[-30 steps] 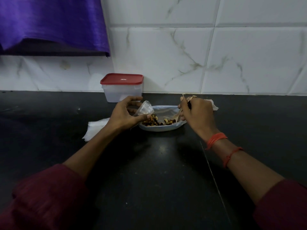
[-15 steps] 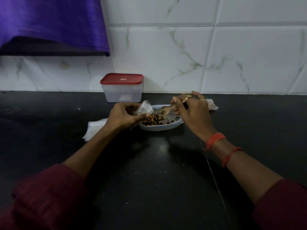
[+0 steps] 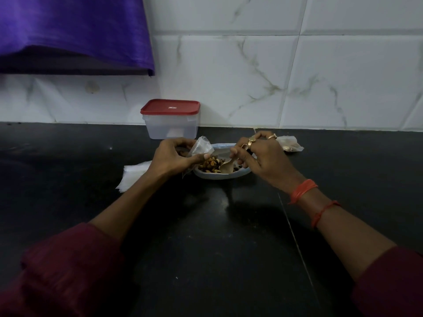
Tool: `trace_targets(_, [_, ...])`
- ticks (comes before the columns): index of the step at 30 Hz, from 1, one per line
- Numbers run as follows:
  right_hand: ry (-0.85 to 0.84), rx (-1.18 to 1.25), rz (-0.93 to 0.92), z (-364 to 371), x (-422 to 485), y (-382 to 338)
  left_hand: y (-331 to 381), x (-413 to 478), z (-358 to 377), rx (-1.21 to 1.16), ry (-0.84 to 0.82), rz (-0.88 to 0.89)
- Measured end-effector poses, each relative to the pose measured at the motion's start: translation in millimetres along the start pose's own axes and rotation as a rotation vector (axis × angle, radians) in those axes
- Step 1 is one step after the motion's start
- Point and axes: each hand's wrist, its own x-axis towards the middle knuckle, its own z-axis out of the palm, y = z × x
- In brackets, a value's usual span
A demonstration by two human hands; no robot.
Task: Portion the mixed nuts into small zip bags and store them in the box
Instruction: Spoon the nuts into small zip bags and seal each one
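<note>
While left grip (image 3: pixel 175 157) pinches zip bag (image 3: pixel 201 146) beside nuts (image 3: pixel 208 164); right grip (image 3: pixel 263 156) curled round spoon (image 3: pixel 226 167), seemingly among them

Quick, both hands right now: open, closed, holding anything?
Left hand: closed, pinching a small zip bag by the plate.
Right hand: closed on a spoon, its bowl down in the nuts.

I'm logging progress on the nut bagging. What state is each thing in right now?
Box: shut, red lid on.
Plate: on the counter, holding nuts.
Zip bag: pinched by the left hand; fill not visible.
Spoon: gripped by the right hand, tip among the nuts.
Spare bags: empty, stacked flat.
Filled bag: lying behind the right hand.
</note>
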Motion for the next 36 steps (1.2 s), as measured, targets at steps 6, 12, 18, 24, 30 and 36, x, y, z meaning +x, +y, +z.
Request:
trace_targets(6, [0.037, -0.211, -0.101, 7, -6, 6, 0, -1, 0, -0.014, -0.012, -0.008])
trace_targets(12, [0.268, -0.133, 0.171, -6, -4, 9, -2, 1, -1, -0.026, -0.027, -0.025])
trace_targets(18, [0.132, -0.165, 0.247, -6, -11, 20, -1, 0, 0, -0.023, -0.042, 0.011])
trace_targets(24, [0.036, -0.046, 0.348, -2, -11, 22, 1, 0, 0, -0.014, -0.059, 0.034])
trace_targets(30, [0.062, 0.136, 0.597, 3, -9, 9, 0, 1, 1, -0.004, -0.009, 0.069])
trace_targets(36, [0.056, 0.262, 0.858, 10, -7, 2, -3, 2, 2, -0.014, 0.009, 0.077])
